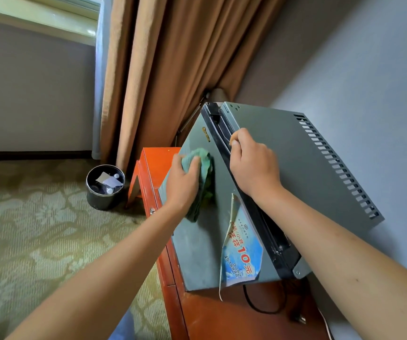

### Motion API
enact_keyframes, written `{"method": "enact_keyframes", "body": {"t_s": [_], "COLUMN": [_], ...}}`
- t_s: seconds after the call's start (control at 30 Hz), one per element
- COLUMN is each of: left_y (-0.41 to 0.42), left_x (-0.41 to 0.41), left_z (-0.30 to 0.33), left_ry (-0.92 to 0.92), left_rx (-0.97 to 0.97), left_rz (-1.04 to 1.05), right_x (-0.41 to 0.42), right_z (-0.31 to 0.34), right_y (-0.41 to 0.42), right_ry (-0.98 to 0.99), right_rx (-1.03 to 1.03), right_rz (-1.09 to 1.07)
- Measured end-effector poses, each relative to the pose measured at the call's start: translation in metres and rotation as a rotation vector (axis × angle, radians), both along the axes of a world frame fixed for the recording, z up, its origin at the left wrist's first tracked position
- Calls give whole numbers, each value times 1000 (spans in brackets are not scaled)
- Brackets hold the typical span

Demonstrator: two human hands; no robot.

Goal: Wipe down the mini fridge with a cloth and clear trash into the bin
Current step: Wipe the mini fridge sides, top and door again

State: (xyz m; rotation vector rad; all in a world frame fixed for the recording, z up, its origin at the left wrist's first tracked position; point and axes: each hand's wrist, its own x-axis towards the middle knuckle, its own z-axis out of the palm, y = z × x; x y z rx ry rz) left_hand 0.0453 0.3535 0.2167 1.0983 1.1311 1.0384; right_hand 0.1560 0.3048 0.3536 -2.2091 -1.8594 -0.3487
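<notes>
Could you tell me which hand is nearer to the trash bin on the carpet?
The left hand, pressing the green cloth on the fridge door, is on the trash bin side. The right hand grips the door's top edge, farther away.

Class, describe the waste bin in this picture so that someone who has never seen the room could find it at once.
Start at the long tan curtain and follow it down to the patterned carpet. At its foot, left of the orange cabinet, stands the bin. It is the only small, dark, round container there, open-topped, with paper and small bottles inside.
</notes>
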Motion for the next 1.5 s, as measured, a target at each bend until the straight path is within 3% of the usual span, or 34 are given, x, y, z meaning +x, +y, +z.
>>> {"method": "enact_keyframes", "body": {"t_s": [0.13, 0.33, 0.47, 0.6, 0.83, 1.0, 1.07, 1.17, 1.33, 1.5], "left_y": [62, 63, 35, 52, 62, 20, 20, 66, 117, 81], "left_x": [11, -7, -3, -4, -4, -13, -13, -9, 3, 0], "left_z": [32, 0, 28, 57, 55, 37, 33, 40, 64, -5], "left_ry": [-38, 110, -8, 110, 177, 170, 150, 113, 78, 177], "left_rx": [-39, -175, 35, 227, 245, 514, 444, 158, 301, 100], "left_rz": [104, -17, -30, -13, 33, -99, -83, 25, 98, -20], "right_x": [1, 1, 4, 2, -27, -30, -31, -32, -30, -28], "right_z": [0, 1, 12, 22, 15, 9, 8, 7, 4, 0], "right_y": [0, 2, 19, 56, 88, 91, 91, 93, 97, 100], "right_ry": [-10, -41, 4, 188, 191, 254, 278, 298, 307, 259], "right_rx": [-9, -84, -158, 5, 21, 52, 47, 24, 15, -23], "right_rz": [-9, -2, -24, -123, -103, -152, -171, -184, -173, -152]}}
